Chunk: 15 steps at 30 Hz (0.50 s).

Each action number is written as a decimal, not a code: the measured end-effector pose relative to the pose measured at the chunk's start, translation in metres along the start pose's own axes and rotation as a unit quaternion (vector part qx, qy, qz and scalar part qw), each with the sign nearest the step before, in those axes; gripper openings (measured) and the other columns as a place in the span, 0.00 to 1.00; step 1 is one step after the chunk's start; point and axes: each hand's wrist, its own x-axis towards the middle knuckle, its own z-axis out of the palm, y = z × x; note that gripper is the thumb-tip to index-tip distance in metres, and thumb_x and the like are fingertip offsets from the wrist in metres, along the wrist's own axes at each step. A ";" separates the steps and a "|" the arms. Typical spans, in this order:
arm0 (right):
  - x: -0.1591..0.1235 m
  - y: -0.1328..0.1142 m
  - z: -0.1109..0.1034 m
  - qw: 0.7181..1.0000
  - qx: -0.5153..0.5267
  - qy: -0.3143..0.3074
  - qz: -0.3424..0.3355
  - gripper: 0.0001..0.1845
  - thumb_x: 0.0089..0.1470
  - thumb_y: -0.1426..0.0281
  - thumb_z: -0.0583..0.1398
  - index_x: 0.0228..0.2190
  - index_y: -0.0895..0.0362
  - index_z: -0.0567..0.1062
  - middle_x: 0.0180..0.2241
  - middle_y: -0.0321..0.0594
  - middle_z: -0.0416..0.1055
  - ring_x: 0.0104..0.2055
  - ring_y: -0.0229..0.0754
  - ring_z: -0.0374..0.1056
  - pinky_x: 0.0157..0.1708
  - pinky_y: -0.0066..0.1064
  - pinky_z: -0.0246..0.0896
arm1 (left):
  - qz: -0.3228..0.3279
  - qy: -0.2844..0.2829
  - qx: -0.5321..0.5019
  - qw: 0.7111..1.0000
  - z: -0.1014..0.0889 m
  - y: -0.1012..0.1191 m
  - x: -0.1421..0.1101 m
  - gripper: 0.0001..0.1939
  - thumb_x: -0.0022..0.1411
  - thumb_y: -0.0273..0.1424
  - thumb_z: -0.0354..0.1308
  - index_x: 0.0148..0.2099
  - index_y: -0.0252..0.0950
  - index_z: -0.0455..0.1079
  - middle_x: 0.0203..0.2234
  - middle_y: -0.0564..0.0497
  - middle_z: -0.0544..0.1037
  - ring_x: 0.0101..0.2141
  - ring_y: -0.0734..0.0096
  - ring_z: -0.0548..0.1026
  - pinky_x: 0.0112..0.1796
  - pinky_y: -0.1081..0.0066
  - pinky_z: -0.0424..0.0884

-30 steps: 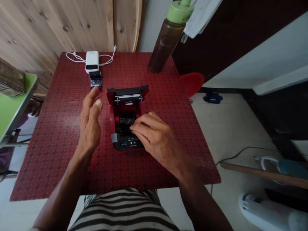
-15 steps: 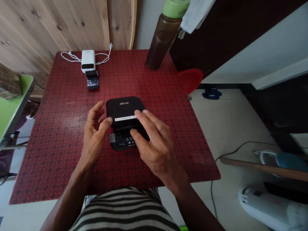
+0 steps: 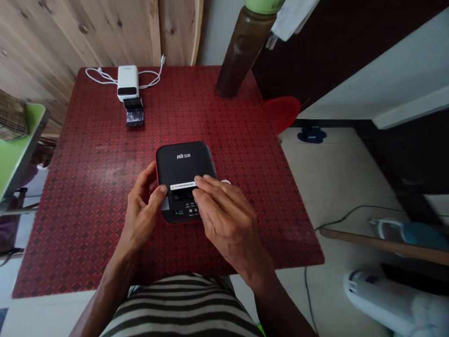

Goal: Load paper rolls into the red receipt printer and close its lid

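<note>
Swung down since earlier, the black printer lid [image 3: 180, 161] lies shut under our right hand [image 3: 228, 220], its fingers [image 3: 213, 192] close together, our left hand [image 3: 140, 217] curled against it.

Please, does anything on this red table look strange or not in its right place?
One small thing: a small white curved object pokes out beside the right edge of the flat black-and-red device, just past the right hand. It looks odd because it does not seem part of the device, but it is too hidden to identify. Nothing else stands out.
</note>
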 end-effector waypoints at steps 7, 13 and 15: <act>-0.002 0.002 0.002 0.999 0.031 0.003 0.011 0.09 0.73 0.80 0.63 0.48 0.60 0.84 0.55 0.50 0.89 0.59 0.53 0.86 0.60 0.46 0.84 | 0.012 0.010 0.027 1.000 0.002 0.000 0.001 0.27 0.73 0.44 0.71 0.70 0.45 0.79 0.67 0.44 0.83 0.64 0.49 0.83 0.64 0.52 0.81; -0.013 0.000 0.003 0.997 0.061 0.027 0.025 0.19 0.75 0.79 0.62 0.63 0.57 0.78 0.59 0.51 0.87 0.64 0.52 0.83 0.65 0.50 0.82 | -0.007 0.014 0.028 0.999 -0.002 -0.004 -0.009 0.28 0.75 0.47 0.69 0.72 0.47 0.77 0.71 0.46 0.80 0.72 0.46 0.76 0.72 0.46 0.72; -0.021 -0.001 0.001 0.995 0.066 0.056 0.052 0.24 0.75 0.78 0.63 0.67 0.56 0.74 0.60 0.52 0.86 0.65 0.52 0.82 0.65 0.51 0.81 | -0.011 0.008 0.018 1.000 -0.005 -0.007 -0.016 0.29 0.74 0.47 0.69 0.73 0.49 0.77 0.73 0.46 0.78 0.74 0.45 0.73 0.74 0.45 0.69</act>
